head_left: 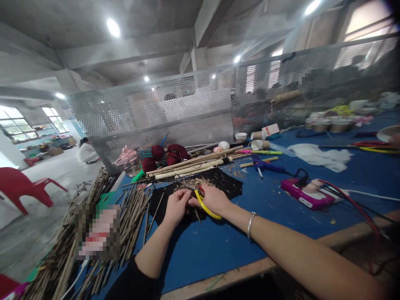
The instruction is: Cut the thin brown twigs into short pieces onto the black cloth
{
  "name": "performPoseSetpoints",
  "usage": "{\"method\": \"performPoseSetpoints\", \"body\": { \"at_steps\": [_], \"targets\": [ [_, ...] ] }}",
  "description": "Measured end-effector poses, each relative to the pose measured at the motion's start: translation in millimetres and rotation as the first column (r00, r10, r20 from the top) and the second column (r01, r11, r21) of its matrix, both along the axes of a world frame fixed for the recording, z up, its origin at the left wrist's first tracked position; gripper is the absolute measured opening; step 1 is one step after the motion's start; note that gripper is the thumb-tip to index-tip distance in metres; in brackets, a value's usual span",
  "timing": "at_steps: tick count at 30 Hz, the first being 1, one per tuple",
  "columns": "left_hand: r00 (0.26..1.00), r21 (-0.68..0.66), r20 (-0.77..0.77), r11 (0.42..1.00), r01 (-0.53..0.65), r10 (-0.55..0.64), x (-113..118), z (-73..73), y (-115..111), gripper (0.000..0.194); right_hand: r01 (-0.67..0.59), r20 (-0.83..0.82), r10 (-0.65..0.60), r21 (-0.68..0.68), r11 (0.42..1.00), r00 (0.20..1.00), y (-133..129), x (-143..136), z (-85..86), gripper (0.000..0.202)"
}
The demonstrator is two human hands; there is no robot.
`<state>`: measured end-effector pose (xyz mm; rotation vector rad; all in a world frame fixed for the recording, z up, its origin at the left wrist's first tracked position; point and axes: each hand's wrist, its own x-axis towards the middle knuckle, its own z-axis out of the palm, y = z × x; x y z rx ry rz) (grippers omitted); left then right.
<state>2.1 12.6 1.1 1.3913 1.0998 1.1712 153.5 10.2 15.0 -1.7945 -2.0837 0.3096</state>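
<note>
Yellow-handled scissors or pliers (206, 206) are in my right hand (214, 199), whose fingers wrap round the handles. Close beside it, my left hand (177, 206) has its fingers pinched together; a thin stick (198, 216) shows just below both hands, and what the left fingers hold is too small to name. Beneath the hands lies a black cloth (231, 183) strewn with pale clippings (204, 181), on the blue table (243, 258).
Many thin sticks (134, 216) lie on the left. Bamboo rods (193, 167), dark red balls (157, 152), and a blue glue gun (265, 164) lie beyond. A purple power strip (308, 196) sits right. A person (87, 152) crouches far left.
</note>
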Motion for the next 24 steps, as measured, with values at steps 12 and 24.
{"method": "performPoseSetpoints", "body": {
  "at_steps": [12,24],
  "targets": [
    [1.0,0.003,0.022,1.0,0.009,-0.01,-0.9,-7.4,4.6,0.041,0.002,0.018,-0.002,-0.003,1.0,1.0,2.2,1.4,-4.4,0.06],
    [0.999,-0.041,0.048,0.999,-0.012,0.014,-1.2,-3.7,3.4,0.039,-0.011,0.01,0.011,-0.002,1.0,1.0,2.5,1.7,-2.1,0.057]
  ]
}}
